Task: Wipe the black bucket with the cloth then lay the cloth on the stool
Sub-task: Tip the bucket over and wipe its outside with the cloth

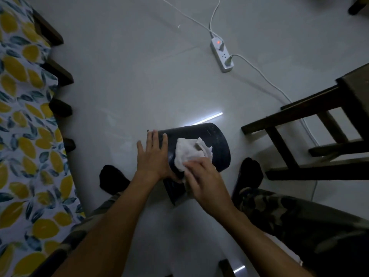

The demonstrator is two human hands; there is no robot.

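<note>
The black bucket [216, 140] lies tilted on its side on the pale floor between my feet. My left hand [153, 156] rests flat on its left flank, fingers spread, steadying it. My right hand [203, 176] presses the crumpled white cloth [189, 151] against the bucket's upper side. The dark wooden stool [311, 120] stands to the right of the bucket, its seat partly cut off by the frame edge.
A bed with a lemon-print sheet [26, 136] runs along the left. A white power strip [221, 53] with cables lies on the floor beyond the bucket, one cable trailing behind the stool. My black-socked feet [112, 179] flank the bucket.
</note>
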